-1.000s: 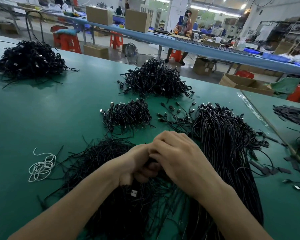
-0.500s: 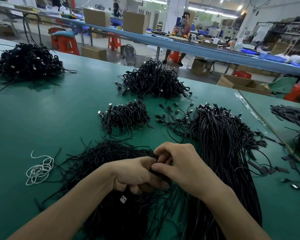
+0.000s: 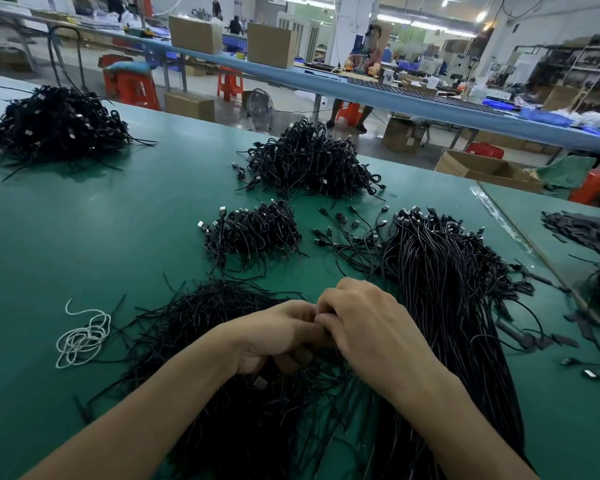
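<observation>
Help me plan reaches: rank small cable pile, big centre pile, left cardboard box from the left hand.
1. Small cable pile, just ahead of the left hand.
2. Big centre pile, behind it.
3. Left cardboard box, on the far bench.

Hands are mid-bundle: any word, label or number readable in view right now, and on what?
No text reads clearly anywhere.
Pale tags on the far cable pile: too small to read.
Sticker on the floor carton: blurred.
The two cardboard boxes on the far bench: no print visible.
</observation>
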A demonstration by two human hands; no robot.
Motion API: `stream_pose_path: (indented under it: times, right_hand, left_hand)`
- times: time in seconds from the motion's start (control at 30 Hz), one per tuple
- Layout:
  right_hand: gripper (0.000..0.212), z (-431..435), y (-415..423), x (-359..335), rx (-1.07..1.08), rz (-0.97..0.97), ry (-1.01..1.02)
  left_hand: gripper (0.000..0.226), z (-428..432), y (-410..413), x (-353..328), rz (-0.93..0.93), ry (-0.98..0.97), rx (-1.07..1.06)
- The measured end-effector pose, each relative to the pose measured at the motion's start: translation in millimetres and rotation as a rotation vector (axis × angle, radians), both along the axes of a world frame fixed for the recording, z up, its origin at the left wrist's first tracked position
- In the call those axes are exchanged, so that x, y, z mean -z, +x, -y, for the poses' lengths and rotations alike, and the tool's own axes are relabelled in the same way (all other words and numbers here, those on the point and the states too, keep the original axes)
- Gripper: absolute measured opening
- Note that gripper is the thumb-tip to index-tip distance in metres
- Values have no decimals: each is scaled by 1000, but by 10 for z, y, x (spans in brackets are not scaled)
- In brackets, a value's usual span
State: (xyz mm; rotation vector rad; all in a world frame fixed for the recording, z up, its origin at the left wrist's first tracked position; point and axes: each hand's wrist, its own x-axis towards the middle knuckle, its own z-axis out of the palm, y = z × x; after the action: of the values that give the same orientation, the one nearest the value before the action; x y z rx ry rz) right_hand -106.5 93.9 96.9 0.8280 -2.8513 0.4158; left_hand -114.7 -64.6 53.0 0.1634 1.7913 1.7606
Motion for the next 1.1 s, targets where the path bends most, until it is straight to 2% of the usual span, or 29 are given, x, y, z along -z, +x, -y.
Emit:
stream_pose_path:
  times: [0.07,0.17,0.27,0.37,0.47,0.53,0.63,0.67,0.73,0.8,0.87,0.97,1.1]
  right_hand:
    - [14,-48,-47,-10,31,15,-70]
    - [14,-96,-107,-20,45,19,-146]
    - [14,-96,-111,-26,9,-21,-167]
    - [14,-108,-115,-64,-10,-53,-202]
    - [13,-113,-117,-88,-40,-90,-166]
    - [12,-101,-96,-88,-62,-117,-155]
    - [10,-46,-65,-50,-67,-192,-161]
    - [8,-17,-56,-21,-62,-203,-201]
    - [6,43,-44,42,-36,-157,-379]
    - [17,74,-44,98,-7,-50,-600]
    - [24,81,-48,134,4,75,-724]
    - [23,47,-70,177,-36,263,-810]
    - [20,-46,-130,208,-35,348,-799]
  left_hand:
    - [15,-8,-2,-9,83,194,-93]
    - [30,-2,16,-13,109,389,-191]
    - [33,30,53,-14,69,419,-163]
    - [45,50,69,-45,81,445,-130]
    - [41,49,49,-12,43,483,-154]
    - [38,32,45,18,-85,325,-183]
    - [16,-21,4,58,-495,-229,-355]
    - [10,-45,-18,62,-591,-310,-447]
    - [12,-62,-54,85,-641,-165,-540]
    - [28,-46,-44,63,-640,-44,-563]
    - [43,-6,-41,40,-617,-2,-571]
    - [51,-1,-33,-28,-515,222,-551]
    - [52,35,67,-80,-415,600,-502]
